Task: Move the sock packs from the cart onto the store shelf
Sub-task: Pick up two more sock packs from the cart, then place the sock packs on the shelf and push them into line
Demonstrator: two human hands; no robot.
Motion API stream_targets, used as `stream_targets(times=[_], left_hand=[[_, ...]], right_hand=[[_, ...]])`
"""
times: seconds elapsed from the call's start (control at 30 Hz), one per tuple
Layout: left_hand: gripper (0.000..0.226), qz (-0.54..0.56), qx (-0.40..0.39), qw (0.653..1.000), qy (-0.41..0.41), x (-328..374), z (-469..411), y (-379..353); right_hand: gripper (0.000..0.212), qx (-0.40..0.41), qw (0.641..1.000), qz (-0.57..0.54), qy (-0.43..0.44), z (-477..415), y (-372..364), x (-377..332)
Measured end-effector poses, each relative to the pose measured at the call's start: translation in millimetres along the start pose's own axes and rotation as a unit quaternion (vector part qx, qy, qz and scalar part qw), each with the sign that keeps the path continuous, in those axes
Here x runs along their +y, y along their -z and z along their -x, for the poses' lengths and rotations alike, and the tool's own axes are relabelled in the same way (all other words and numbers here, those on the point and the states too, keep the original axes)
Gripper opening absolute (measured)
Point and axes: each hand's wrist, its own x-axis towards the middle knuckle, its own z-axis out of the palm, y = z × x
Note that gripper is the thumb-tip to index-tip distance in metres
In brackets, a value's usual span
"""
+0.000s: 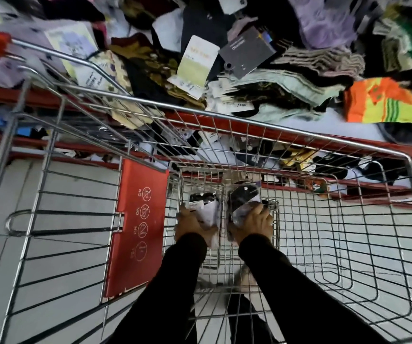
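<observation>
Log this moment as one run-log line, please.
stage: pickup in wire shopping cart | left hand: grips clear-wrapped black sock pack | right hand: grips second clear-wrapped black pack | shelf: not reached

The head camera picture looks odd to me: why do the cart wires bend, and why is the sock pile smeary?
Head view: the wide-angle lens bows the cart rails toward the edges; the sock pile on the shelf shows motion blur, labels unreadable; the left hand, right hand and their sock packs look sharper.

Long black sleeves (286,281), bare hands.
</observation>
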Motion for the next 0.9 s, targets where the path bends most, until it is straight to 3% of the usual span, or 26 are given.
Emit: stream_targets(times=[0.1,0.2,0.23,0.5,0.73,0.9], left_hand=[[0.125,0.044,-0.001,0.999,0.028,5,11,5],[0.067,0.057,0.036,0.998,0.017,11,36,12],[0.064,0.064,0.044,0.997,0.011,15,46,16],[0.080,0.171,0.123,0.971,-0.108,57,134,66],[0.097,0.259,0.254,0.893,-0.266,124,221,144],[0.103,0.282,0.322,0.828,-0.363,174,273,192]], right_hand=[[0.129,0.003,0.996,-0.085,-0.015,1,17,11],[0.138,0.012,0.991,-0.130,-0.008,14,42,27],[0.141,0.016,0.990,-0.142,-0.006,20,52,31],[0.127,0.098,0.968,-0.210,0.095,96,164,59],[0.106,0.275,0.871,-0.315,0.259,143,284,55],[0.103,0.370,0.773,-0.383,0.344,159,358,37]])
